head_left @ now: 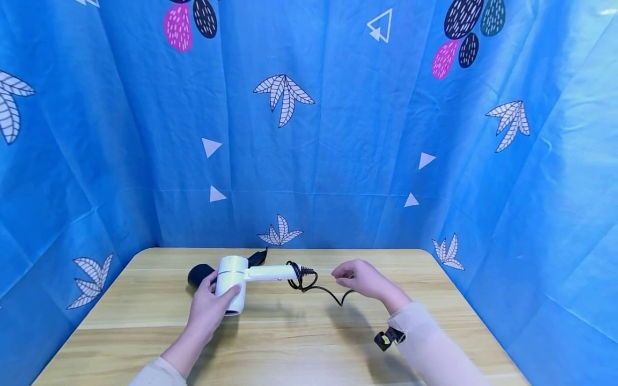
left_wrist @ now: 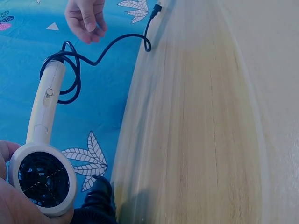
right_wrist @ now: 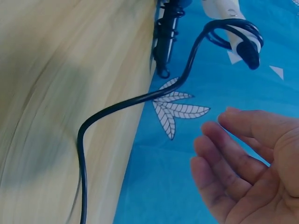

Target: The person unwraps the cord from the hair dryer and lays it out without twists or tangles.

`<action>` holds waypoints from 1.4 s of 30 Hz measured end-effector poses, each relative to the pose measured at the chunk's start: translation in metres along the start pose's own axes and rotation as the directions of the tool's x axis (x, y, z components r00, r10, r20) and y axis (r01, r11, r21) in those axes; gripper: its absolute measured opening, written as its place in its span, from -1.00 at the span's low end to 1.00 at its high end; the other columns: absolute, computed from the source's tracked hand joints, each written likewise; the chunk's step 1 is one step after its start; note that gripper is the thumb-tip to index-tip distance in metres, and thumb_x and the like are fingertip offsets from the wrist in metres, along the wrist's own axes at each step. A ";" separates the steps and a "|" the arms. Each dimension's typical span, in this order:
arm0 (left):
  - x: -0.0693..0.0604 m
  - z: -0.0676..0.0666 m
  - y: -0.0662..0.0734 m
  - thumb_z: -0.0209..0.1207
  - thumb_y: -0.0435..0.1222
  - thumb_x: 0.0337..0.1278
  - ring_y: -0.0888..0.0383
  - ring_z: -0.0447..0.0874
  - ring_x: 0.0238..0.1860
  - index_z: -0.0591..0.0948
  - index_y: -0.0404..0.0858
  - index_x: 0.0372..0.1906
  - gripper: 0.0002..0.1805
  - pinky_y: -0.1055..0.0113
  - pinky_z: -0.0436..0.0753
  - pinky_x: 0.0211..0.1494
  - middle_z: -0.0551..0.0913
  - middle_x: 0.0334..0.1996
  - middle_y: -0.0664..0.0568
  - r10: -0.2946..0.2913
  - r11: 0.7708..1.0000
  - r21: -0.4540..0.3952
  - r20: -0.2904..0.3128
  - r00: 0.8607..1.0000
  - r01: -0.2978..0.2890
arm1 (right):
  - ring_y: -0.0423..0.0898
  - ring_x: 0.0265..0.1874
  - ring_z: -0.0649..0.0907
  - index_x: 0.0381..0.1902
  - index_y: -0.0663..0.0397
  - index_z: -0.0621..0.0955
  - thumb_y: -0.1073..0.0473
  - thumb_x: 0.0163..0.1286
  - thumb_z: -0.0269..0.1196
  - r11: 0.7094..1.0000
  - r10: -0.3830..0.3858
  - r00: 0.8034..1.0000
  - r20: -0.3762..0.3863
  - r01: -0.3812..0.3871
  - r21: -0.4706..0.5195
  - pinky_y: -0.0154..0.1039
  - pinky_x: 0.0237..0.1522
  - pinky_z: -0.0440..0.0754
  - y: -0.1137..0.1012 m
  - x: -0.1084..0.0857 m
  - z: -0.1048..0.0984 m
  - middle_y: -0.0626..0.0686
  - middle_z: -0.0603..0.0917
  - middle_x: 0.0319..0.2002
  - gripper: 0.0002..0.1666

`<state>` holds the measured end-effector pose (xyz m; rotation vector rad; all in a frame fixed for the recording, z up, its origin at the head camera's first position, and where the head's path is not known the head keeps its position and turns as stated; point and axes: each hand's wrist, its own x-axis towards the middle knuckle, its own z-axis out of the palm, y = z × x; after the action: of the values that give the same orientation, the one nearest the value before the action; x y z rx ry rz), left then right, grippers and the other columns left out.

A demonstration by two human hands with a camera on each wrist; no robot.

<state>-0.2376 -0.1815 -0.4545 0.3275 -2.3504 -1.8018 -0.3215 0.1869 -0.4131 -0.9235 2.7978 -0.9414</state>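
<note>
A white hair dryer (head_left: 233, 279) is held above the table by my left hand (head_left: 207, 305), whose fingers and thumb grip its round body. Its handle points right, and a black cord (head_left: 324, 290) is looped round the handle's end, with the rest trailing right. In the left wrist view the dryer's dark round grille (left_wrist: 44, 179) faces the camera, and the cord ends in a plug (left_wrist: 157, 9). My right hand (head_left: 364, 280) hangs near the cord, fingers relaxed and slightly bent; the right wrist view shows the palm (right_wrist: 254, 172) holding nothing, apart from the cord.
Behind the white dryer, a black object (head_left: 200, 274) with a dark handle (head_left: 257, 258) lies on the wooden table (head_left: 289, 354). A blue patterned curtain (head_left: 318, 161) stands along the table's back and both sides. A black strap device (head_left: 388, 338) sits at my right wrist.
</note>
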 end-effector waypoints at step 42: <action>-0.002 0.007 0.001 0.31 -0.11 0.26 -0.30 0.34 0.32 0.04 -0.36 0.56 -0.03 -0.15 0.46 0.30 0.25 0.39 -0.43 -0.002 1.000 0.005 0.005 1.000 0.002 | -0.14 -0.24 0.71 -0.15 0.21 0.73 0.34 0.31 0.34 0.979 -0.116 0.993 -0.007 0.116 0.166 -0.29 -0.12 0.67 -0.009 0.025 0.055 0.08 0.77 -0.14 -0.84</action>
<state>-0.2377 -0.1746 -0.4552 0.3258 -2.3592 -1.8003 -0.3252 0.1376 -0.4491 -1.0717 2.6379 -1.1668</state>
